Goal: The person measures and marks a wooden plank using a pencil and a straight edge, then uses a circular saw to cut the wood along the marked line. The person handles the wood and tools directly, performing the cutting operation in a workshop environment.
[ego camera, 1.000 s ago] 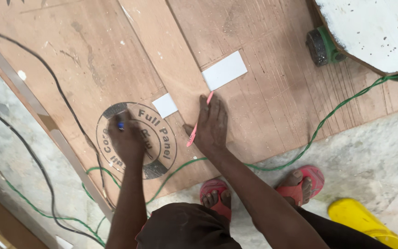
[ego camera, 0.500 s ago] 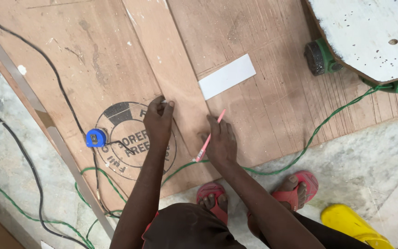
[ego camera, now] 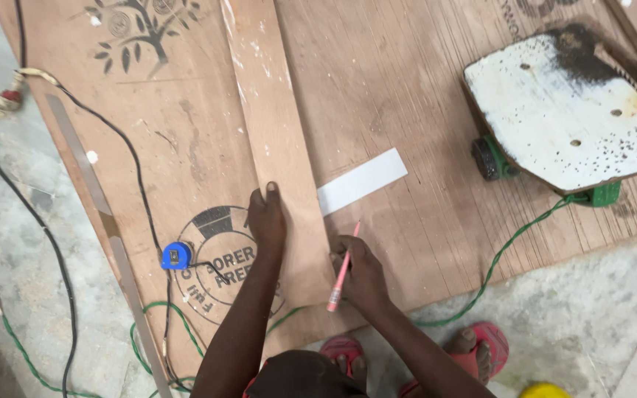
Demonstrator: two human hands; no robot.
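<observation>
Left hand point(ego camera: 268, 221) moved onto plywood strip point(ego camera: 278, 140), pencil point(ego camera: 343, 269) pointing away

Pink pencil point(ego camera: 341, 274), blue tape measure point(ego camera: 176, 255), white strip point(ego camera: 361, 180), green cable point(ego camera: 510, 243), brown plywood sheet point(ego camera: 407, 88) with black tree stamp point(ego camera: 136, 29).

Both arms are bare all the way up, no sleeves, no watch, no bands or gloves anywhere. The left hand point(ego camera: 268, 221) and right hand point(ego camera: 363, 273) have nothing on them either, plain fingers point(ego camera: 272, 193), no rings as far as I can see. On the feet there's a pair of pinkish-red open sandals point(ego camera: 481, 350) with the toes sticking out. A bit of red clothing peeks out near the bottom edge.
</observation>
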